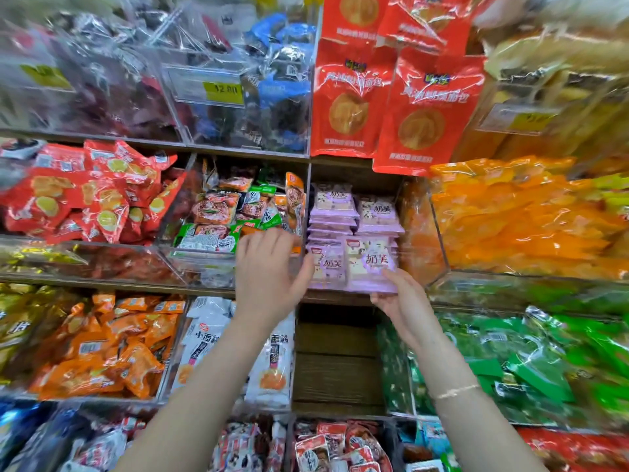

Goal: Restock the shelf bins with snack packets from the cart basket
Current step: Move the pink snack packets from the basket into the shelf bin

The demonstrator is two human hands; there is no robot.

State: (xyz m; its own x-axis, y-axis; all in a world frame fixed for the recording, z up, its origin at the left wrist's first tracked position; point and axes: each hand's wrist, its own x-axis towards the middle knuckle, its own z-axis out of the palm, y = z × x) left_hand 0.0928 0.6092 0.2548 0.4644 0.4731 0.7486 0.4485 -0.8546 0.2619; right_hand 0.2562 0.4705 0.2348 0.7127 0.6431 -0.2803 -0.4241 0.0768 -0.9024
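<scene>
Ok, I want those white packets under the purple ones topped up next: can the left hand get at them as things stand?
Probably yes. The left hand is at the purple packets; the white packets sit just below it in an open-topped bin, nothing covering them.

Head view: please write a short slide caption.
Both hands set purple snack packets into the middle shelf bin.

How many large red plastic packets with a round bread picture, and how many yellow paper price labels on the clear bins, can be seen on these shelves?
Large red plastic packets: 4
Yellow paper price labels: 3
Total: 7
</scene>
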